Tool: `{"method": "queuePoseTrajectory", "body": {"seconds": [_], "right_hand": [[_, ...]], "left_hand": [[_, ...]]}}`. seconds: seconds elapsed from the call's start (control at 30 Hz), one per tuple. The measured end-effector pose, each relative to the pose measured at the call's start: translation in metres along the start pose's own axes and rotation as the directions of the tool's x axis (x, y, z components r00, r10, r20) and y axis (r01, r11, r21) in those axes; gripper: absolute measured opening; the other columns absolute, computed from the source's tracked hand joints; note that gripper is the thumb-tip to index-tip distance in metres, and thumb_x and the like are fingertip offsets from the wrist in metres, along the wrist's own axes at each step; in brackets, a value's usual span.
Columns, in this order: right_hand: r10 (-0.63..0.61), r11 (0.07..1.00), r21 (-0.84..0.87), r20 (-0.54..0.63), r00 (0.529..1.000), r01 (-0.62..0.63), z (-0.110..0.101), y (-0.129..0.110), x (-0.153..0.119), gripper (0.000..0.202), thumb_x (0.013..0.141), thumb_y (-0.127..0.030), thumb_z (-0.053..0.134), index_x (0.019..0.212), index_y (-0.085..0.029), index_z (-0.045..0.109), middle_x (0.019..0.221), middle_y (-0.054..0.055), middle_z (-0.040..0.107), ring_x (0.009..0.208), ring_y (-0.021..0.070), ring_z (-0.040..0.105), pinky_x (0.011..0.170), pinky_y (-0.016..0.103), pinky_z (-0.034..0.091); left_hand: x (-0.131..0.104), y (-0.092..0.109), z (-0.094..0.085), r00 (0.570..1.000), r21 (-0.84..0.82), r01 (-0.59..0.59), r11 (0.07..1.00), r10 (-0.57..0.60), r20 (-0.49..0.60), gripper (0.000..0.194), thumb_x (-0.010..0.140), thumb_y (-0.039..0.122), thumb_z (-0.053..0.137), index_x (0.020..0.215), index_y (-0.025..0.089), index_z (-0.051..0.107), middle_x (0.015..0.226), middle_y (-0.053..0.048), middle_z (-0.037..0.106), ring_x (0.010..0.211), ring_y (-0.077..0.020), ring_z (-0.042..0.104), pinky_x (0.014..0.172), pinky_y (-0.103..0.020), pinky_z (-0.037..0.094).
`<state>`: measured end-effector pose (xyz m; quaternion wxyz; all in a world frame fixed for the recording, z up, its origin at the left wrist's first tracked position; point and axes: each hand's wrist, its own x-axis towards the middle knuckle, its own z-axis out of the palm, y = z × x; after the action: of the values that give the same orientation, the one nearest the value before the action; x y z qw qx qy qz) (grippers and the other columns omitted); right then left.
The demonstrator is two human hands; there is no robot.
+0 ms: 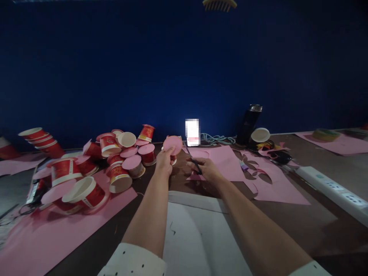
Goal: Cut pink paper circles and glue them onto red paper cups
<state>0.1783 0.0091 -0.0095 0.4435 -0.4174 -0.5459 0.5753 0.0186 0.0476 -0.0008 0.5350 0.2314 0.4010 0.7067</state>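
My left hand (164, 161) is closed on a pink paper disc (174, 145), its thumb lying on the disc's face. Behind the disc a bit of a paper cup shows, mostly hidden; whether the disc is fixed to it I cannot tell. My right hand (207, 169) grips scissors (196, 165) by the dark handles. The scissor blades point up and left, just right of the disc. Left of my hands, several red paper cups (147, 153) lie heaped, many with pink paper discs on their mouths.
Nested red cups (46, 142) lean at far left. Cut pink paper (276, 180) and a pink sheet (227, 161) lie to the right. A lit phone (192, 132), a pale blue cable (217, 138), a dark flask (248, 124) and a white power strip (333, 188) are also there.
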Motion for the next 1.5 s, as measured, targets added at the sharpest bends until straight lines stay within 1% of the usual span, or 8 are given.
{"method": "queuePoseTrajectory", "body": {"seconds": [0.17, 0.37, 0.63, 0.9, 1.03, 1.13, 1.3, 1.5], "right_hand": [[0.005, 1.000, 0.008, -0.003, 1.000, -0.005, 0.000, 0.001, 0.000, 0.045, 0.064, -0.040, 0.076, 0.098, -0.012, 0.069, 0.054, -0.002, 0.054, 0.048, 0.0094, 0.050, 0.045, 0.022, 0.045], [0.005, 1.000, 0.018, -0.015, 1.000, -0.005, 0.001, -0.001, -0.001, 0.045, 0.061, -0.038, 0.078, 0.097, -0.012, 0.069, 0.055, -0.002, 0.054, 0.048, 0.0082, 0.049, 0.046, 0.021, 0.046], [0.003, 1.000, -0.010, -0.035, 0.999, -0.003, 0.002, -0.004, -0.002, 0.049, 0.059, -0.040, 0.078, 0.097, -0.011, 0.069, 0.052, -0.003, 0.052, 0.048, 0.0084, 0.047, 0.044, 0.020, 0.041], [-0.064, 0.998, 0.025, -0.034, 0.997, 0.064, 0.001, 0.000, 0.001, 0.049, 0.059, -0.044, 0.077, 0.095, -0.011, 0.071, 0.059, -0.001, 0.054, 0.053, 0.0086, 0.046, 0.050, 0.023, 0.041], [-0.028, 0.996, 0.080, -0.042, 0.999, 0.031, 0.001, 0.004, 0.003, 0.053, 0.057, -0.043, 0.078, 0.099, -0.011, 0.070, 0.065, 0.001, 0.058, 0.057, 0.0110, 0.050, 0.053, 0.025, 0.043], [-0.018, 0.993, 0.113, -0.058, 0.998, 0.025, 0.000, 0.003, 0.004, 0.054, 0.055, -0.043, 0.079, 0.097, -0.011, 0.070, 0.065, 0.002, 0.060, 0.058, 0.0118, 0.052, 0.056, 0.026, 0.045], [0.006, 0.999, 0.049, -0.139, 0.990, 0.000, -0.004, 0.000, 0.005, 0.052, 0.054, -0.044, 0.079, 0.094, -0.011, 0.071, 0.062, 0.002, 0.061, 0.056, 0.0124, 0.053, 0.053, 0.025, 0.044], [0.002, 1.000, 0.003, -0.192, 0.981, -0.001, -0.006, -0.003, 0.005, 0.046, 0.058, -0.040, 0.076, 0.095, -0.012, 0.072, 0.065, 0.004, 0.064, 0.059, 0.0142, 0.057, 0.054, 0.025, 0.043]], "left_hand": [[0.001, -0.001, 0.000, 1.000, -0.014, 0.002, 1.000, -0.002, 0.000, 0.041, 0.045, 0.023, 0.080, 0.079, 0.014, 0.060, 0.070, 0.000, 0.061, 0.054, -0.0066, 0.052, 0.048, -0.018, 0.040], [-0.002, -0.001, 0.002, 1.000, 0.002, 0.009, 1.000, -0.009, 0.005, 0.039, 0.045, 0.022, 0.080, 0.078, 0.014, 0.059, 0.066, 0.001, 0.059, 0.052, -0.0061, 0.051, 0.046, -0.017, 0.037], [-0.003, -0.003, 0.004, 1.000, 0.037, 0.026, 0.999, -0.026, 0.000, 0.040, 0.044, 0.024, 0.081, 0.076, 0.014, 0.059, 0.065, 0.001, 0.059, 0.049, -0.0054, 0.050, 0.047, -0.018, 0.037], [0.000, -0.009, 0.002, 1.000, 0.091, -0.008, 0.996, 0.010, -0.023, 0.040, 0.044, 0.031, 0.080, 0.073, 0.013, 0.059, 0.060, 0.002, 0.057, 0.046, -0.0053, 0.047, 0.047, -0.019, 0.035], [-0.001, -0.013, 0.002, 0.999, 0.173, -0.036, 0.984, 0.041, -0.021, 0.038, 0.048, 0.038, 0.077, 0.071, 0.013, 0.059, 0.052, 0.003, 0.053, 0.041, -0.0061, 0.044, 0.041, -0.019, 0.028], [-0.002, -0.016, 0.002, 1.000, 0.202, -0.010, 0.979, 0.011, -0.004, 0.039, 0.049, 0.039, 0.077, 0.069, 0.012, 0.058, 0.050, 0.004, 0.051, 0.039, -0.0060, 0.043, 0.040, -0.019, 0.025], [-0.001, -0.019, 0.002, 0.999, 0.140, -0.026, 0.990, 0.023, 0.024, 0.038, 0.050, 0.034, 0.078, 0.076, 0.012, 0.061, 0.057, 0.003, 0.056, 0.043, -0.0049, 0.044, 0.043, -0.019, 0.030], [-0.003, -0.017, 0.001, 1.000, 0.025, 0.029, 0.999, -0.029, 0.005, 0.039, 0.048, 0.027, 0.081, 0.078, 0.013, 0.060, 0.065, 0.002, 0.059, 0.051, -0.0057, 0.049, 0.049, -0.020, 0.037]]}}
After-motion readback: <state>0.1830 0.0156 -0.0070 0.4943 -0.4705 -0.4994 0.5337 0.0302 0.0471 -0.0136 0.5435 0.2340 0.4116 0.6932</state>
